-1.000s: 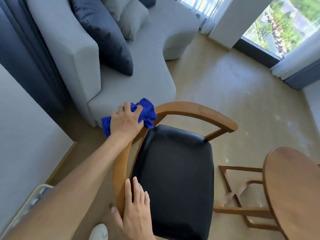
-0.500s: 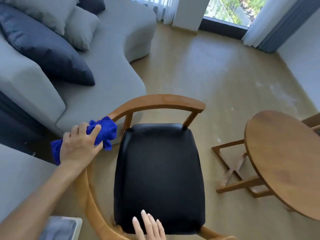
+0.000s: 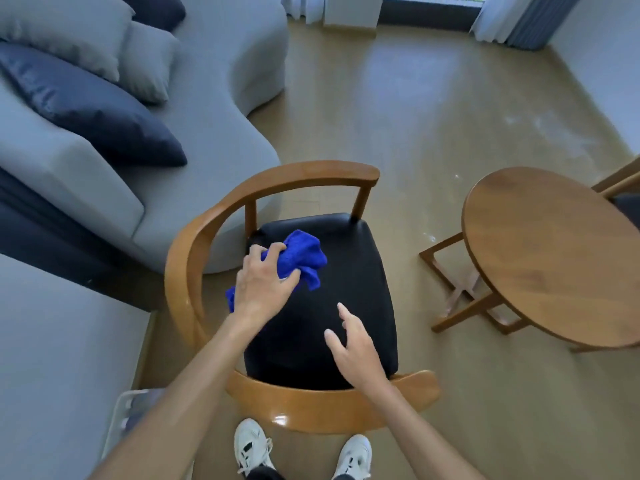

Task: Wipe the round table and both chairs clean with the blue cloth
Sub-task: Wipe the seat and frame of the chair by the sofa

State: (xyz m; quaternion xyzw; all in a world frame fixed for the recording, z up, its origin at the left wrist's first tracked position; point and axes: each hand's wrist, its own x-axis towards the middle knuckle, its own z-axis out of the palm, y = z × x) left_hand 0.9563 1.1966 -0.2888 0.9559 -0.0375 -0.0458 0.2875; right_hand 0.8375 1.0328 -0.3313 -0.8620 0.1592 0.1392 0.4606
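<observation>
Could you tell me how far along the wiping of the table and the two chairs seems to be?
In hand: the left hand presses the blue cloth on the near chair's black seat; the right hand hovers open. The round table and second chair remain unattended; whether either is already wiped can't be told.

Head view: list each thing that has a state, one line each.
blue cloth: bunched, gripped, over the seat.
left hand: closed on the cloth.
right hand: open, empty, above the seat.
chair: upright, seat facing up.
round table: upright, nothing on its top.
second chair: mostly out of frame.
</observation>
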